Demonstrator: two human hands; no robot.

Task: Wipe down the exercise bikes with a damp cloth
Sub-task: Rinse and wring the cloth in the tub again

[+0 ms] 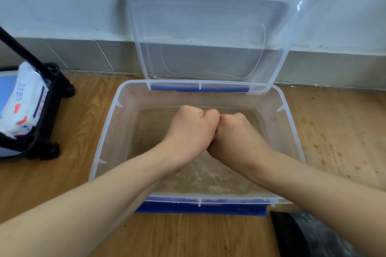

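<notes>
Both my hands are clenched into fists, knuckle to knuckle, over a clear plastic tub [108, 131] on the floor. My left hand [192, 131] and my right hand [238, 133] press together and grip a cloth [213, 139]. Only a small pale sliver of the cloth shows between the palms; the rest is hidden inside the fists. Shallow cloudy water [208, 175] with foam lies in the tub bottom right under my hands. No exercise bike is clearly in view.
The tub's clear lid [208, 33] leans upright against the wall behind it. A black trolley [48, 115] carrying a white pack of wipes [23, 98] stands at the left. A dark object [302, 236] lies at the lower right on the stained wooden floor [334, 135].
</notes>
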